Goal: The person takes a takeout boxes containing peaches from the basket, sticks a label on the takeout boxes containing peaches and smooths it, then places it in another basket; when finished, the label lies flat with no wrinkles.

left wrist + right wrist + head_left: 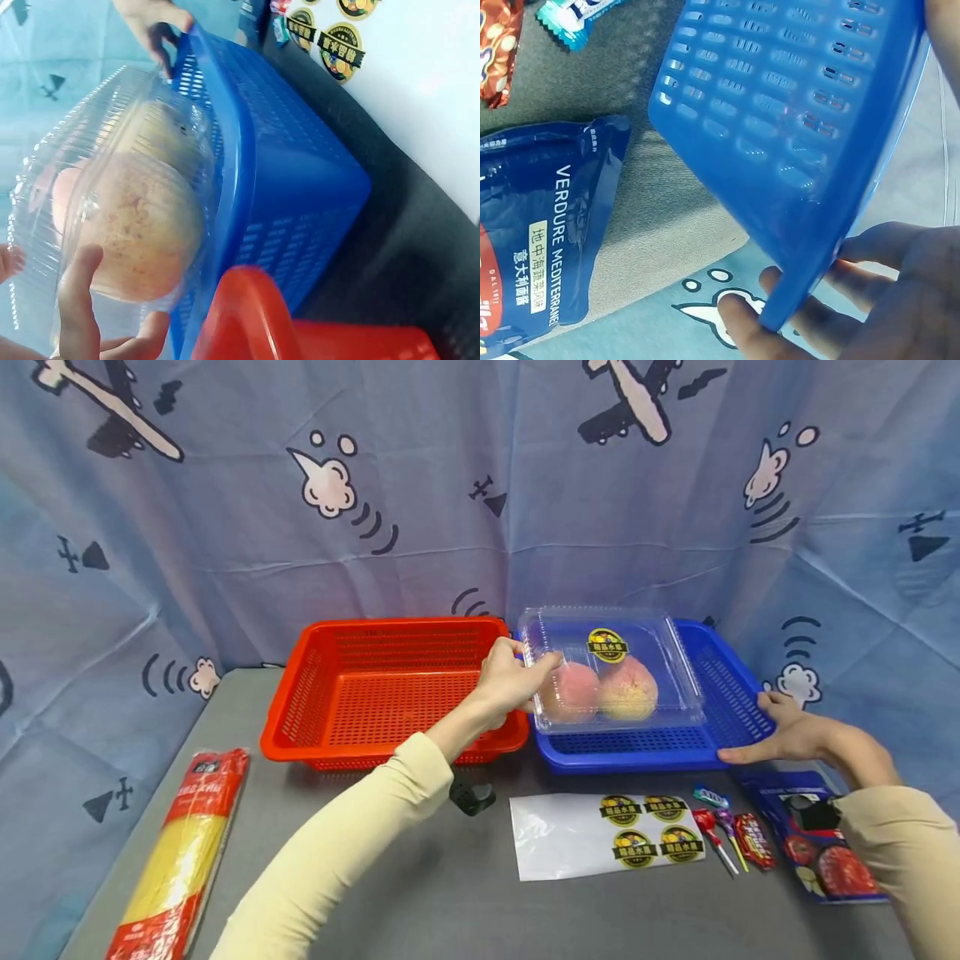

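My left hand (510, 681) grips the left side of a clear plastic fruit box (648, 627), with the thumb over its lid. Inside the box lie two peach-like fruits (628, 691), and a round black-and-gold sticker (607, 645) is on the lid. The box is tilted over the blue basket (633, 762), overlapping its left part in the head view. At the basket's right end my right hand (795, 732) holds the rim, its fingers curled about the corner in the right wrist view. To the left stands a red basket (390, 752), beside the blue one.
A sticker sheet (558, 839) lies in front of the blue basket. Near it are lollipops (716, 835), small wrapped sweets (753, 841) and a dark blue sauce pouch (832, 860). A noodle pack (180, 860) lies at the left. A patterned curtain (420, 485) hangs behind.
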`<state>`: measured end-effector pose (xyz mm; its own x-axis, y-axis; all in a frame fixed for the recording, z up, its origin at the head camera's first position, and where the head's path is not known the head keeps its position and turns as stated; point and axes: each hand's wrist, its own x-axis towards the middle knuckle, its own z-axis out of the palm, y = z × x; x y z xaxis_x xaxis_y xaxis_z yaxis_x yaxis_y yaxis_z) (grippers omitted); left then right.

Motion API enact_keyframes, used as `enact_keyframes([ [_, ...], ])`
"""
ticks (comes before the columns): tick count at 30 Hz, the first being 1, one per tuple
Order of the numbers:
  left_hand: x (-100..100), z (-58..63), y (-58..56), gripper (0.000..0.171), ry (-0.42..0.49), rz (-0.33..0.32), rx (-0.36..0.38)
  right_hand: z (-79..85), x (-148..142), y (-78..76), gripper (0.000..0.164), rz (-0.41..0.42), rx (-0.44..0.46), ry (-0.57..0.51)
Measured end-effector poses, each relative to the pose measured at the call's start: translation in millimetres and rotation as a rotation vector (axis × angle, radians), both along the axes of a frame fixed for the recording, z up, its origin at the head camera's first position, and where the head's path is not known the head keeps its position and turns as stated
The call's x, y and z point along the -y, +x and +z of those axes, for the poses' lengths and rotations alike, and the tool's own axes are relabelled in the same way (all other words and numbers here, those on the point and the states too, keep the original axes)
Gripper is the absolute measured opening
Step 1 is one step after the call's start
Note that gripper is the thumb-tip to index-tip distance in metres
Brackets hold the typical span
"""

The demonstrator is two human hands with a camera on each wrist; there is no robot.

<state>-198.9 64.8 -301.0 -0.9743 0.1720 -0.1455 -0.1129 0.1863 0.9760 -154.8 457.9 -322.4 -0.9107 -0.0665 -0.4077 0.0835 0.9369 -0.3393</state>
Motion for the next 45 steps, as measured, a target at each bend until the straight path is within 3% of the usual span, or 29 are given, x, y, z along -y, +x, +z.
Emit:
enact_keyframes([
  [6, -27.1, -5.5, 1.4, 0.048, -0.194, 0.040, -0.067, 2.5, 4.0, 1.8, 0.135, -0.007, 0.013, -0.007],
  [11, -41.5, -14.3, 3.8, 0.057, -0.360, 0.012, -0.147, 1.9, 4.8, 2.5, 0.135, -0.009, 0.010, -0.014],
  [14, -45.9, -19.6, 3.8, 0.064, -0.429, -0.005, -0.146, 0.6, 5.7, 1.5, 0.136, -0.006, 0.010, -0.023],
  [19, -45.4, -24.0, 4.5, 0.080, -0.449, -0.104, -0.064, -1.8, 7.5, 0.5, 0.137, -0.006, 0.020, -0.046],
  [28, -48.4, -21.4, 8.9, 0.104, -0.507, -0.321, -0.001, -0.6, 6.2, -0.3, 0.136, -0.012, 0.016, -0.067],
  [33, -49.6, -21.3, 11.2, 0.100, -0.484, -0.338, 0.020, -1.3, 6.7, 0.1, 0.136, -0.011, 0.025, -0.077],
  [39, -45.0, -22.2, 11.3, 0.094, -0.394, -0.359, 0.019, -0.9, 6.5, 0.0, 0.135, -0.008, 0.014, -0.086],
  [42, -37.9, -23.4, 14.0, 0.092, -0.356, -0.382, -0.015, -1.7, 5.9, 1.2, 0.134, -0.008, 0.013, -0.084],
  [45, -26.6, -25.8, 18.1, 0.089, -0.360, -0.411, -0.101, -3.2, 3.8, 3.8, 0.132, -0.016, 0.013, -0.084],
])
